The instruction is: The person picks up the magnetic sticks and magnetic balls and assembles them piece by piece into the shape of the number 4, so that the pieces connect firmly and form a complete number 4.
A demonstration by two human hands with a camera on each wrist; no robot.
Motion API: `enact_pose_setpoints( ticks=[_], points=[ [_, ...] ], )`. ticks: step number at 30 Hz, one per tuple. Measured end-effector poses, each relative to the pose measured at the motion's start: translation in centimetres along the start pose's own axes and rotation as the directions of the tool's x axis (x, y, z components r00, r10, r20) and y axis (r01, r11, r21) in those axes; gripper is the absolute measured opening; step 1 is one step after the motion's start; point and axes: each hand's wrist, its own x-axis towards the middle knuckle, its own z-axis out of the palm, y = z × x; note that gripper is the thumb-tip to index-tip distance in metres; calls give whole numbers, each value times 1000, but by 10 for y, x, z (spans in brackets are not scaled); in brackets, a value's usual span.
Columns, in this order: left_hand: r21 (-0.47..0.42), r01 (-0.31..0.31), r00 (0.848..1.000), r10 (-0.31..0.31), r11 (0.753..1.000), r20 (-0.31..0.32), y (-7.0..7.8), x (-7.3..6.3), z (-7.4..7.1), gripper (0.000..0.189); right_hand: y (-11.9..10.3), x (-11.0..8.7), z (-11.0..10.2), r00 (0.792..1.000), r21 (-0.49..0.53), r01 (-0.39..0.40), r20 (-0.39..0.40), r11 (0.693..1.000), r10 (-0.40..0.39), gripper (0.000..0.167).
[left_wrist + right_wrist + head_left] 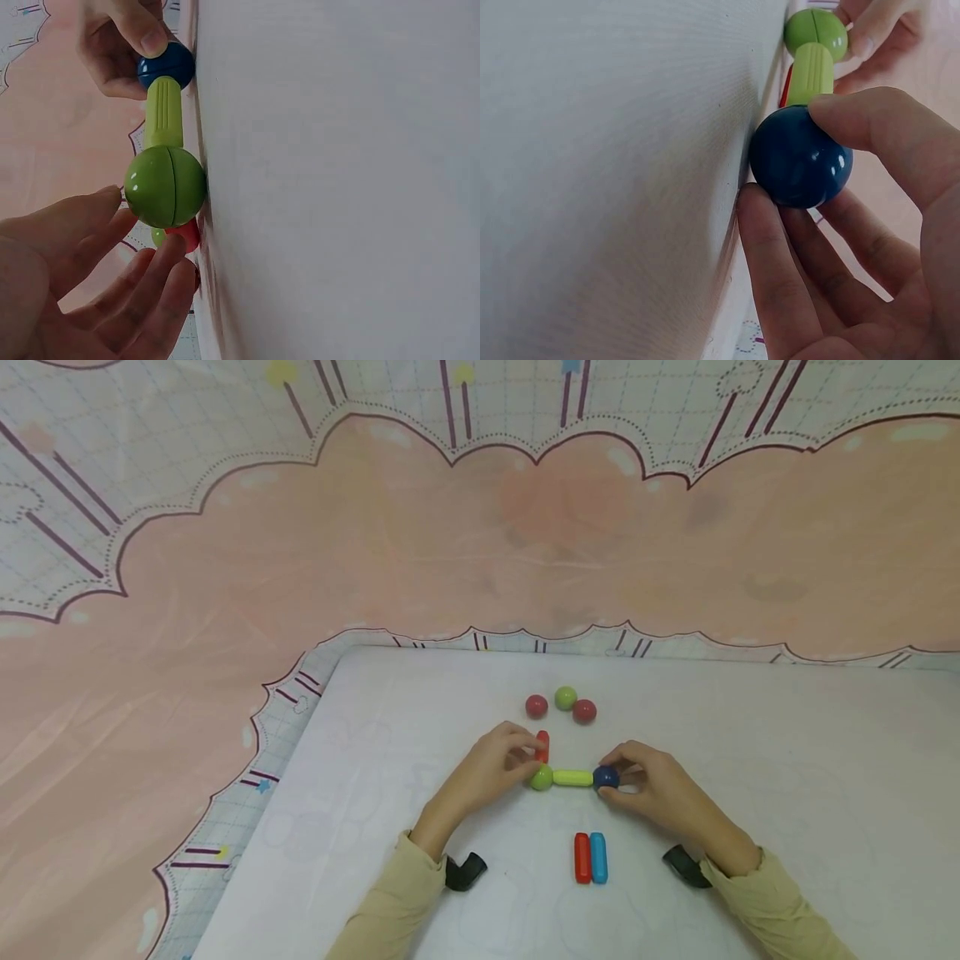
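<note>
A yellow-green rod (572, 778) lies between a green ball (541, 777) and a dark blue ball (606, 777), joining them in a row. From the green ball a red rod (542, 747) points away towards the far side. My left hand (497, 766) has its thumb at the green ball and fingertips by the red rod; in the left wrist view its fingers (169, 262) curve loosely below the ball. My right hand (652, 781) pinches the blue ball, its thumb on top by the rod's end in the right wrist view and fingertips underneath.
Beyond the hands sit two red balls (536, 706) and another green ball (566, 697). Nearer the body, a loose red rod (582, 858) and a blue rod (598, 858) lie side by side on the white tabletop (360, 860). Black wrist cameras (466, 872) hang beside both sleeves.
</note>
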Motion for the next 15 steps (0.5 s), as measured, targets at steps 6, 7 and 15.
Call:
enact_pose_setpoints(
  ticks=[6, 7, 15],
  points=[
    [11, -9, 1000, 9, 1000, -7, 3, -7, 0, 25, 0, 0, 0, 1000, -7, 17, -3, 1000, -17, 29],
    [16, -3, 1000, 3, 1000, -6, 3, -8, 0, 25, 0, 0, 0, 1000, -9, 19, -4, 1000, -19, 29],
    [30, 31, 999, -31, 999, 7, 8, -12, 3, 23, -1, 0, 0, 1000, -15, 7, -4, 1000, -7, 30]
  ],
)
